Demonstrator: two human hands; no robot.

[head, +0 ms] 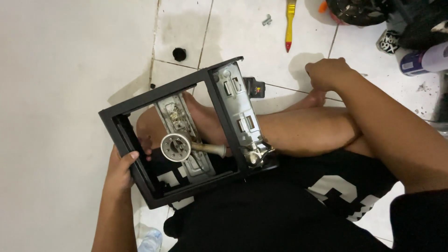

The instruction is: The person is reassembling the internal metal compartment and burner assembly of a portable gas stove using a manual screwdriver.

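Note:
A black metal stove frame rests tilted on my crossed legs. Inside it sit a round burner head on a brass-coloured tube and a grey metal bracket plate. My left hand grips the frame's left rail, thumb over the edge. My right hand is a closed fist hovering over the floor tiles beyond my knee, apart from the frame; whether it holds anything is hidden.
On the white tiled floor lie a yellow brush with a red tip, a small black knob, a small metal part, a spray can and dark gear at top right. A plastic bottle lies by my left forearm.

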